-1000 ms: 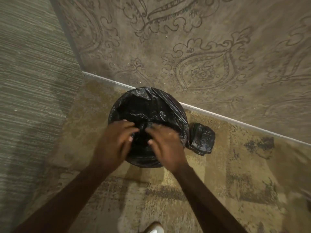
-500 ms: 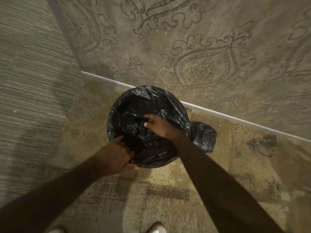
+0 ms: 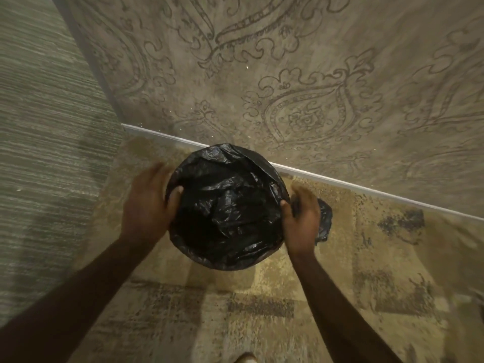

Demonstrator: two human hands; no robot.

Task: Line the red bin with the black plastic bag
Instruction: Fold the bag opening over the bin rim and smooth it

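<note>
The black plastic bag (image 3: 227,210) is draped over the round bin and hides it fully, so no red shows. The bag sinks into the opening in crumpled folds. My left hand (image 3: 148,205) is on the bin's left side, thumb hooked over the bag-covered rim and fingers outside, blurred. My right hand (image 3: 301,224) is on the right side, pinching a bit of black plastic at the rim.
The bin stands on a patterned floor close to a white baseboard (image 3: 340,183) and a paisley-patterned wall (image 3: 301,87). A lump of black plastic (image 3: 324,221) lies just right of the bin, partly behind my right hand. A shoe tip (image 3: 246,358) shows at the bottom edge.
My right hand came out of the bag's inside and went to the right rim. My left hand slid from the near rim up the left side.
</note>
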